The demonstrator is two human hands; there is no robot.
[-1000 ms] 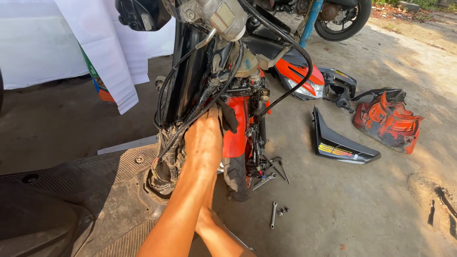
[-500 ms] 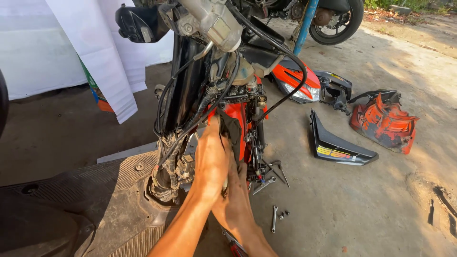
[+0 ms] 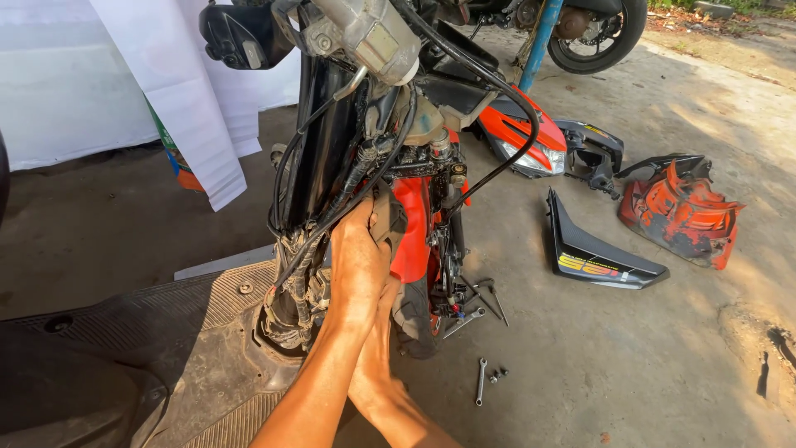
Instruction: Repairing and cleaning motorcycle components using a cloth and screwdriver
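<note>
Orange plastic shows right where the work is: the inner front fender (image 3: 412, 228) of a stripped scooter, sitting under the bare steering column (image 3: 365, 33) and above the front tyre (image 3: 414, 319). The left hand (image 3: 358, 261) lies flat against the dark cable bundle (image 3: 332, 211) and the fender's edge, fingers spread and pressing, not closed around anything. The right hand (image 3: 383, 328) reaches up underneath it, between the tyre and the footboard (image 3: 207, 332); its fingers are hidden behind the left wrist, so I cannot tell whether it grips a part or only feels for one. It looks like a stage of working the fender or a fastening behind it loose, with the outer covers already off: a black side panel (image 3: 601, 253), a red cover (image 3: 680, 207) and the headlight piece (image 3: 522, 141) lie on the concrete floor (image 3: 630, 365). A small spanner (image 3: 480, 382) and a few bolts (image 3: 496, 376) rest just beside the wheel. The next move probably needs a firm hold below while the upper hand steadies the cables clear.
</note>
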